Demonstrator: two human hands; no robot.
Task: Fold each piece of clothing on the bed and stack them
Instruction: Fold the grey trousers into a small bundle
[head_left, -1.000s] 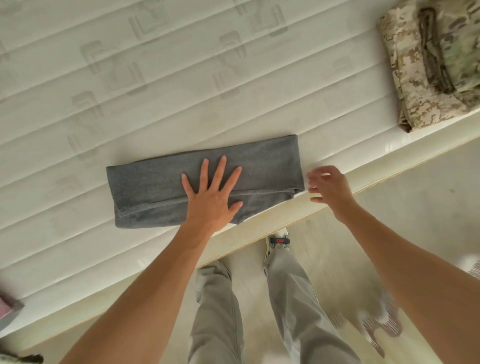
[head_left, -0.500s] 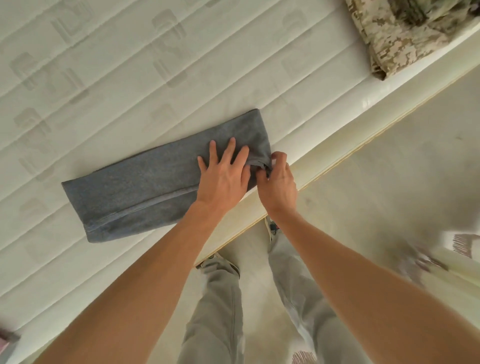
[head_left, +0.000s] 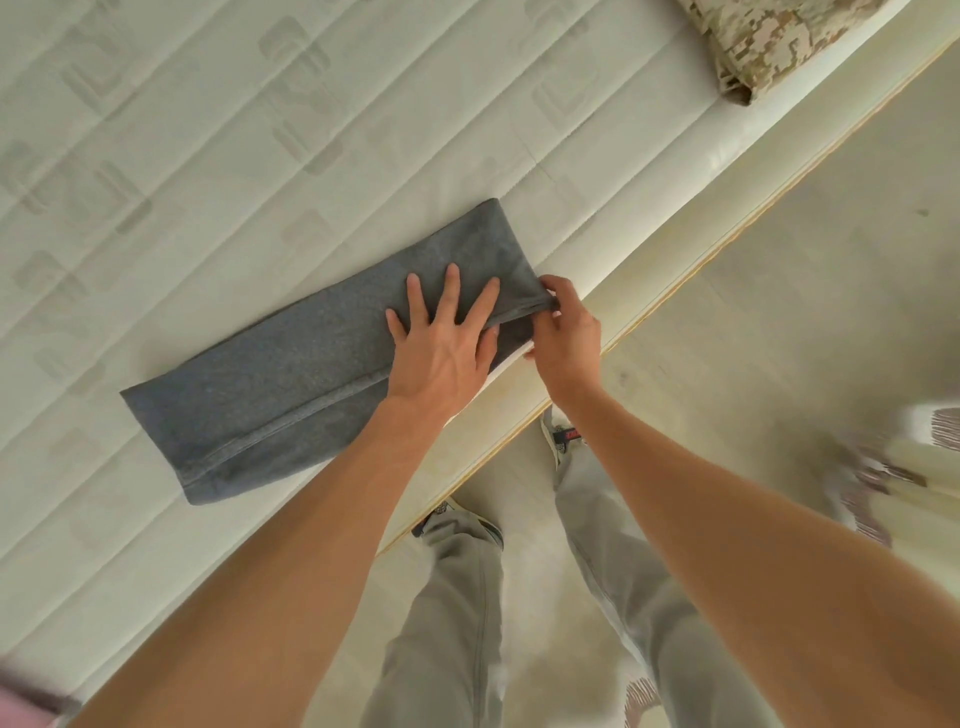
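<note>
Quilted pale mattress fills the upper left of the frame; a grey garment, folded into a long band, lies slantwise at centre near its edge; the left hand presses flat, fingers spread, on the band's right part; the right hand pinches the band's right end corner; a camouflage garment sits at the top right.
</note>
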